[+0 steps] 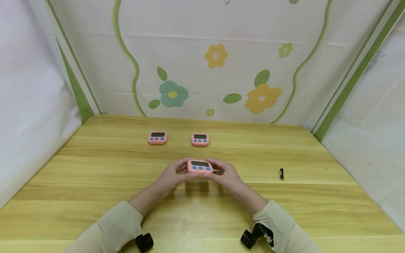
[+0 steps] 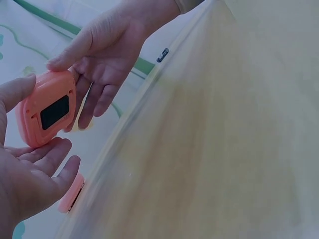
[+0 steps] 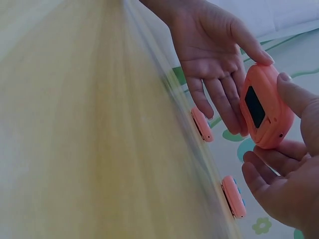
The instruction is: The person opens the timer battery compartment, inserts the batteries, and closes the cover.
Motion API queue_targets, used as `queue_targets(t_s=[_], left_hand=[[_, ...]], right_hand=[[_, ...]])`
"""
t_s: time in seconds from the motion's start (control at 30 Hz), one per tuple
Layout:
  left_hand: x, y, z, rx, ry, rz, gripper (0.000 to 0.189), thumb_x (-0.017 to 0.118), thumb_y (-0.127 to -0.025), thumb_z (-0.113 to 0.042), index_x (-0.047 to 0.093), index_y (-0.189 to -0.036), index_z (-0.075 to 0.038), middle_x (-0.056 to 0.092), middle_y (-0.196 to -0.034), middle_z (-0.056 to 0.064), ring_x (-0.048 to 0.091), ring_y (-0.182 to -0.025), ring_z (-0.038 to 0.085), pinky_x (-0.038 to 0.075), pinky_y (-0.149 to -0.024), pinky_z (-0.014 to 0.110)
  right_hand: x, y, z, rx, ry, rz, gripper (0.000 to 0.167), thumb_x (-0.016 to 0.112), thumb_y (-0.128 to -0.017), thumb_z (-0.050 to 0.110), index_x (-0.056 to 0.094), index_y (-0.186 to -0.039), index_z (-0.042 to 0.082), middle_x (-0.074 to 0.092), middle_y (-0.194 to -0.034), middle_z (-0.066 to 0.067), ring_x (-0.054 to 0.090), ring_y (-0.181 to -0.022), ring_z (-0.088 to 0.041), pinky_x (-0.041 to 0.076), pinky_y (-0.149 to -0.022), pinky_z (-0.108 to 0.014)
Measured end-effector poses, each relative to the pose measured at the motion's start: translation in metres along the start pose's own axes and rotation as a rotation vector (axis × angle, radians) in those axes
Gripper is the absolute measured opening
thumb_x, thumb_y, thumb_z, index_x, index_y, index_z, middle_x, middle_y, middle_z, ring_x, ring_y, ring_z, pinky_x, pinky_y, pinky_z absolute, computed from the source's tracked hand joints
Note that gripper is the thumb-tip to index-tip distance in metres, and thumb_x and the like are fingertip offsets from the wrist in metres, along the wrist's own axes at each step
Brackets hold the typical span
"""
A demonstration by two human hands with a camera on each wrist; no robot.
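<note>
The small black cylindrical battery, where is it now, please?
In the head view, the battery lies on the yellowish wooden table, right of the bare right hand.

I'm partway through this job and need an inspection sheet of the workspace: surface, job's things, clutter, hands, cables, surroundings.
Surface: light wood-grain table; no spill seen.
Job's things: pink timer, held above the table, buttons toward the person; its screen looks blank.
Clutter: left rear timer and right rear timer lie beyond the hands, the latter showing digits; a small battery lies off to the right.
Hands: left hand and right hand grip opposite sides of the pink timer.
Cables: nothing seen.
Surroundings: white flower-patterned cloth behind the table.
</note>
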State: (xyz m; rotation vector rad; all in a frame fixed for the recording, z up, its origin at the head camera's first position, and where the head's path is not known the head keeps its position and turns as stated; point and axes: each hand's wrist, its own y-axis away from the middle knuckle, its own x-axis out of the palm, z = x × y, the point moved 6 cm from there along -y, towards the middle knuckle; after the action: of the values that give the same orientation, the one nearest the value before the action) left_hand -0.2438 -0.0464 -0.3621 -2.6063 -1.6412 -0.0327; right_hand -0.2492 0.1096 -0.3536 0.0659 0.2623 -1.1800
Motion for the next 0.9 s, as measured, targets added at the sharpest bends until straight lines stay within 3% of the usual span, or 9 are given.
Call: queue_targets(t_s=[0.17, 0.47, 0.67, 0.9], left_hand=[[0.0011, 0.0003, -0.0001, -0.006, 0.029, -0.03, 0.062, 0.065, -0.077, -0.016, 0.034, -0.128, 0.003, 0.044, -0.121, 0.017, 0.043, -0.11, 0.025, 0.041, -0.085, 0.029], [-0.0008, 0.0004, 0.0003, 0.028, 0.014, -0.023, 0.057, 0.062, -0.08, -0.019, 0.038, -0.127, 0.004, 0.045, -0.122, 0.016, 0.04, -0.113, 0.023, 0.037, -0.09, 0.03], [-0.0019, -0.0007, 0.0034, 0.017, 0.016, -0.054, 0.055, 0.06, -0.082, -0.02, 0.039, -0.127, 0.002, 0.047, -0.121, 0.015, 0.042, -0.111, 0.022, 0.037, -0.091, 0.032], [-0.0014, 0.0, 0.0026, 0.035, -0.015, -0.06, 0.05, 0.056, -0.085, -0.013, 0.038, -0.129, -0.001, 0.047, -0.12, 0.015, 0.044, -0.109, 0.023, 0.037, -0.09, 0.037]], right_hand=[[-0.0023, 0.0006, 0.0035, -0.048, 0.027, -0.051, 0.051, 0.069, -0.074, 0.017, 0.051, -0.118, -0.001, 0.053, -0.111, -0.012, 0.051, -0.098, -0.023, 0.045, -0.08, -0.029], [-0.0041, 0.0012, 0.0095, -0.124, 0.067, -0.105, 0.036, 0.068, -0.074, 0.016, 0.06, -0.105, -0.001, 0.059, -0.103, -0.011, 0.054, -0.094, -0.02, 0.046, -0.079, -0.029], [-0.0047, 0.0002, 0.0069, -0.13, 0.058, -0.109, 0.035, 0.062, -0.079, 0.016, 0.057, -0.109, -0.003, 0.061, -0.098, -0.012, 0.057, -0.088, -0.019, 0.048, -0.075, -0.027], [-0.0028, 0.0006, 0.0069, -0.101, -0.012, -0.099, 0.038, 0.057, -0.083, 0.006, 0.048, -0.119, -0.004, 0.061, -0.087, -0.021, 0.06, -0.073, -0.022, 0.05, -0.068, -0.035]])
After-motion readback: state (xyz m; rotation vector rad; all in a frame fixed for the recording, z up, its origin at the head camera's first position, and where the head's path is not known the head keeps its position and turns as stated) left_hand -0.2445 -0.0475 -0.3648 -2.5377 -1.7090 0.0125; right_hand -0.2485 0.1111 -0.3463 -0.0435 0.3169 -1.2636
